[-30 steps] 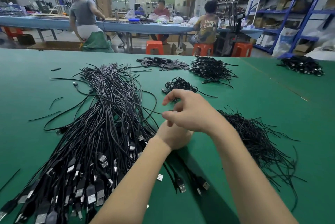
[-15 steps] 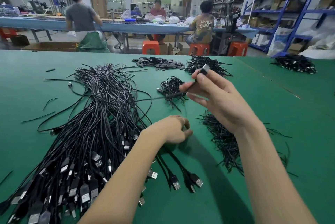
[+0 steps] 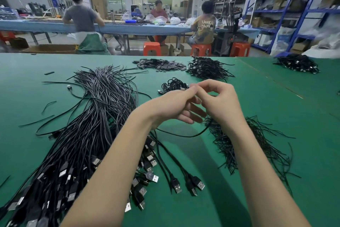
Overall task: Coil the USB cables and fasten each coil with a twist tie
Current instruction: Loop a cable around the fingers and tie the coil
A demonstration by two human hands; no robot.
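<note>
My left hand point(image 3: 174, 106) and my right hand point(image 3: 221, 104) meet fingertip to fingertip above the green table point(image 3: 276, 109). Both pinch one black USB cable point(image 3: 184, 136), whose slack hangs in a loop below them and touches the table. A big bundle of loose USB cables point(image 3: 88, 131) lies at the left, plugs toward me. A heap of thin black twist ties point(image 3: 252, 151) lies under my right forearm. A small pile of coiled cables point(image 3: 173, 85) sits just beyond my hands.
Farther back on the table lie a pile of flat black pieces point(image 3: 160, 64) and two more heaps of coiled cables point(image 3: 207, 69), point(image 3: 299, 63). Stray ties point(image 3: 47, 106) lie at the left. Three people work at a blue bench point(image 3: 128, 27) behind.
My left hand has risen from the cable bundle to meet my right hand. My right hand drew back toward me with the cable, which now hangs slack instead of stretched.
</note>
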